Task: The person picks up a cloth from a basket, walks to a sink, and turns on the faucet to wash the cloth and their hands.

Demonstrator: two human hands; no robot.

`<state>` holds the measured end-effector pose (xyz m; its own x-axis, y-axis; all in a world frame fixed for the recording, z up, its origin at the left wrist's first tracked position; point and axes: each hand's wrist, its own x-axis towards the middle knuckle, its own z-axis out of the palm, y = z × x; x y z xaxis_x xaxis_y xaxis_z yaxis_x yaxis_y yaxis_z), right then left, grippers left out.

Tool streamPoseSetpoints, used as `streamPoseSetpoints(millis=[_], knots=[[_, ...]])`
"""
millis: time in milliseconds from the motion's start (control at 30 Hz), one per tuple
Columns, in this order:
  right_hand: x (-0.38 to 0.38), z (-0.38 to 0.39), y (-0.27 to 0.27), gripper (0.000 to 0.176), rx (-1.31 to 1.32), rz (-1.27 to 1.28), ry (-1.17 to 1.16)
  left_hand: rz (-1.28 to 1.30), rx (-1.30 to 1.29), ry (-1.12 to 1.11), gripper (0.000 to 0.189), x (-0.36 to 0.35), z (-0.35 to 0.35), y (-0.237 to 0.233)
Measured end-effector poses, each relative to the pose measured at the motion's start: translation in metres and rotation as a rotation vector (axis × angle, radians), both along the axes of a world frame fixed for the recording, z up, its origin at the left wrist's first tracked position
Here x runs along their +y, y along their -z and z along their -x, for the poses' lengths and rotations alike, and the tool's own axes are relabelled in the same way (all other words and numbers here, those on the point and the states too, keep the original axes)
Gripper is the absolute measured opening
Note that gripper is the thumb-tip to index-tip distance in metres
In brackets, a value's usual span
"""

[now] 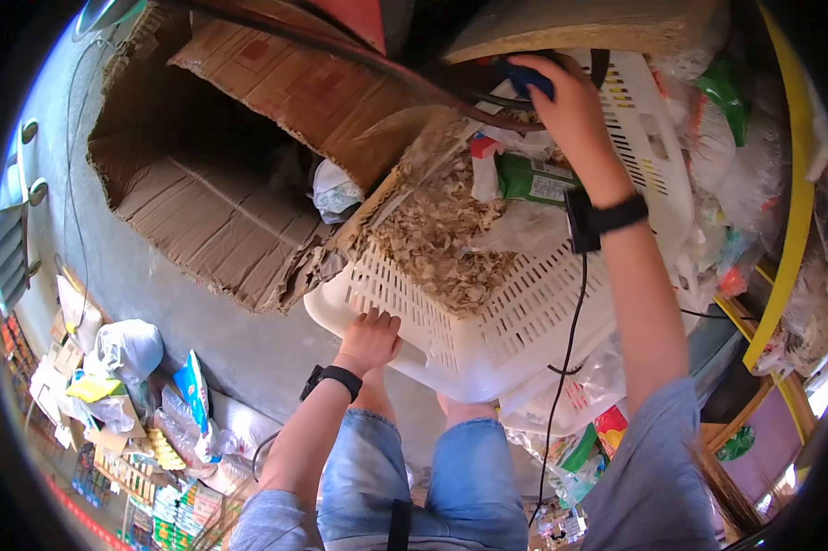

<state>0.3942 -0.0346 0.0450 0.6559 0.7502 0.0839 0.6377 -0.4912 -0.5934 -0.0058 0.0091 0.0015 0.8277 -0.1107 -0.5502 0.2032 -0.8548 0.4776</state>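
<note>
From here I have the right grip (568, 96) clutching a dark blue object (527, 79) near the white basket's (464, 367) far edge; the left grip (371, 336) meets its near-left rim, whether grasping I can't tell. Stiff, slick plastic, I'd judge: best held by the rim.

Smooth grey floor (184, 292), evenly lit. Lower left: a pale stuffed sack (129, 349) among loose packets, with rows of packaged goods (177, 512) near the view's edge. Right side: long yellow strip (799, 184) beside heaped clear plastic bags (740, 179); bright white patch (823, 395) at far right.
</note>
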Motion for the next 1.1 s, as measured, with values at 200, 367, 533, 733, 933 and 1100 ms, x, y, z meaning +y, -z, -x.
streamPoseSetpoints(millis=[200,367,533,733,933,1100], knots=[[-0.024,0.081,-0.026,0.039,-0.026,-0.108,0.306,0.012,0.001,-0.013,0.018,-0.001,0.002,0.004],[-0.012,0.12,-0.001,0.043,0.133,-0.027,0.219,0.013,-0.001,-0.005,0.018,0.0,-0.001,0.002],[0.009,0.131,0.025,0.035,0.222,-0.019,0.387,-0.014,-0.017,0.014,0.019,0.0,0.0,0.003],[0.012,0.189,0.023,0.033,0.369,-0.055,0.238,-0.003,-0.008,0.0,0.019,-0.001,0.0,0.002],[0.021,0.273,0.025,0.037,0.618,0.039,0.065,0.399,0.131,-0.39,0.032,-0.01,0.017,0.02],[0.032,0.321,0.026,0.037,0.854,0.119,-0.161,0.682,0.435,-0.669,0.038,-0.005,0.025,0.021]])
